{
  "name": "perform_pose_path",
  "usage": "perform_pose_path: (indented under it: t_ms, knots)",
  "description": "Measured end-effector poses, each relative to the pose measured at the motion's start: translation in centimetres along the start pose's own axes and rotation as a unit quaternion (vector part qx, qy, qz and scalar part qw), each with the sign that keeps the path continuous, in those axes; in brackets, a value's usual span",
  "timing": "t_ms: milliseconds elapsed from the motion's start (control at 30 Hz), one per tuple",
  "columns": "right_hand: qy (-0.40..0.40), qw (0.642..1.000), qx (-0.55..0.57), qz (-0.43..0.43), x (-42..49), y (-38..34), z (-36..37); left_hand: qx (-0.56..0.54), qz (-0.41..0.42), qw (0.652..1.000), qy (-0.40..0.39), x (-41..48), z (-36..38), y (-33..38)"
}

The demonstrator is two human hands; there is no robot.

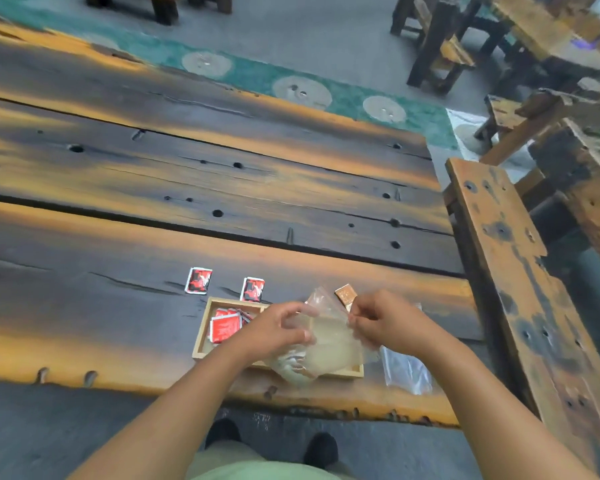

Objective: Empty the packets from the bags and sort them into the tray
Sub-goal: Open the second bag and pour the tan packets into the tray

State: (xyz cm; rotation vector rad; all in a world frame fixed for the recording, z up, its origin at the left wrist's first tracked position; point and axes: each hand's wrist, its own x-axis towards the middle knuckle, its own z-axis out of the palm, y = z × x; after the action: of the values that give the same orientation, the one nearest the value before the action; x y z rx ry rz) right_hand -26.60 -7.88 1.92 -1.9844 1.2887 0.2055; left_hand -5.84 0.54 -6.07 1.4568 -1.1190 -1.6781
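Note:
A clear plastic bag is held over a wooden tray near the table's front edge. My left hand pinches the bag's left side and my right hand pinches its right side near the top. Several red packets lie in the tray's left compartment. Two red-and-black packets lie on the table just beyond the tray. A brown packet shows behind the bag, by my right fingers. The tray's right compartment is hidden by the bag.
A second clear bag lies on the table right of the tray. A wooden bench runs along the table's right side. The dark plank table stretches far ahead. More wooden furniture stands at the back right.

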Motion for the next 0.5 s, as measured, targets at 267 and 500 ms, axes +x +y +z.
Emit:
perform_pose_path:
  t_ms: [267, 500]
  knots:
    - [-0.010, 0.996, 0.086, -0.018, 0.2, 1.8, 2.2, 0.047, 0.025, 0.987, 0.151, 1.4, 1.9, -0.3]
    - [0.035, 0.987, 0.157, 0.022, 0.4, 2.6, 3.7, -0.056, -0.043, 0.987, 0.147, 0.4, 4.6, 1.9]
